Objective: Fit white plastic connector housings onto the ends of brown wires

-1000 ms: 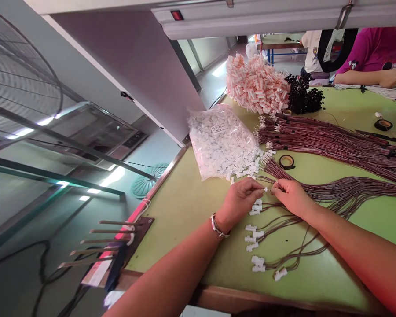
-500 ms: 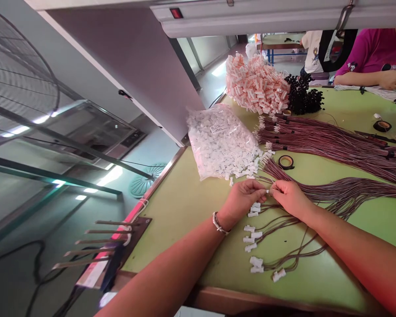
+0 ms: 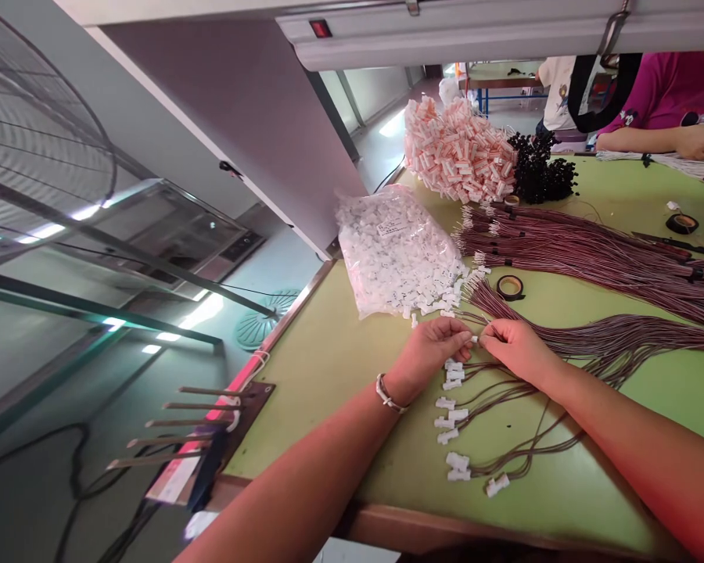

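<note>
Between my fingertips is a small white connector housing. My left hand pinches it from the left side. My right hand is closed just to its right, its fingers pinched on a thin brown wire that is mostly hidden by the hand. Below my hands lie several wires ending in white connectors, spread in small groups on the green table. A bundle of brown wires with bare white-tipped ends runs off to the right, behind my right hand.
A clear bag of white connectors lies behind my hands. Further back are a pile of pink-white connectors, black parts and taped wire bundles. A tape roll sits nearby. A pronged rack stands at the left edge. Co-worker's hand at far right.
The view has shifted slightly, moving the scene a little to the right. Both hands stay together around the small white connector, with hardly any visible movement.
</note>
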The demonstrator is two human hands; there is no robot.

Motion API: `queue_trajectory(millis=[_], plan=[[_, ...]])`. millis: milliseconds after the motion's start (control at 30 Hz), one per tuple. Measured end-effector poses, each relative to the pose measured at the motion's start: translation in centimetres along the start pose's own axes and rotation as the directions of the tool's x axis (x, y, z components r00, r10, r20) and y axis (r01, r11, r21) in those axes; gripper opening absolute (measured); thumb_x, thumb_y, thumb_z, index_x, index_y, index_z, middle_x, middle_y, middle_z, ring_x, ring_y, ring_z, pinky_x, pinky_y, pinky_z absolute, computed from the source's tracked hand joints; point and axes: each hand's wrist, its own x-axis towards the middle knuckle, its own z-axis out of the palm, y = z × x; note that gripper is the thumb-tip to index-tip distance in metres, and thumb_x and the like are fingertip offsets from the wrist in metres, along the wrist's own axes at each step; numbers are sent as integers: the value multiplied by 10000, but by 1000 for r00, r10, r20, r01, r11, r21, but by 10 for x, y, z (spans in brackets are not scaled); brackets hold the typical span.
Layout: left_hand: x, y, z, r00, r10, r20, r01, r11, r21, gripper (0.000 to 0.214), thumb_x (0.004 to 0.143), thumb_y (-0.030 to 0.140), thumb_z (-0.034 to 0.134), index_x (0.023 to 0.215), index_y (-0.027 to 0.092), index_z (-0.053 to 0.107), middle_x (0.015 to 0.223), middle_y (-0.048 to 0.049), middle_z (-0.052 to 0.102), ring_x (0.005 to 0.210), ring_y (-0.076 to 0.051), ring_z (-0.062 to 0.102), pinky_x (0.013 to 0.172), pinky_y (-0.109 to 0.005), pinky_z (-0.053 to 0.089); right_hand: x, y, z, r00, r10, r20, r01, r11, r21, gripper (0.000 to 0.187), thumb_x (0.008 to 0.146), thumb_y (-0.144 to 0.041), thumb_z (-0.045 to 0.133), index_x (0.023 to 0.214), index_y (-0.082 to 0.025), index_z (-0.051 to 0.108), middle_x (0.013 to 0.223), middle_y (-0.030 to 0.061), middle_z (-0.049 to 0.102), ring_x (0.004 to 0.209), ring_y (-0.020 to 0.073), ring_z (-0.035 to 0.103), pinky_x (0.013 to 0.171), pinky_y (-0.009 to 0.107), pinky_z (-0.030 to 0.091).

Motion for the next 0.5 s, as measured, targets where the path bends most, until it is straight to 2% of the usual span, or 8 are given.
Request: queue_trajectory(millis=[367,500], plan=[[-1,-1,0,1000,-14,-14,15,998,59,280,705,377,681,682,113,590,579,-12,616,478,-82,561,488,-198,481,-2,-2,1,999,29,-29,-28,999,42,195,712,-332,496,600,-173,496,528,-49,411,513,86,337,495,215,293],[-2,1,0,1000,6,-11,-6,999,40,270,698,363,689,680,114,584,579,-8,618,491,-82,568,498,-195,482,-2,-1,-1,988,146,-52,-142,987,73,197,714,-344,507,604,-181,497,492,-58,431,440,75,323,441,212,273]])
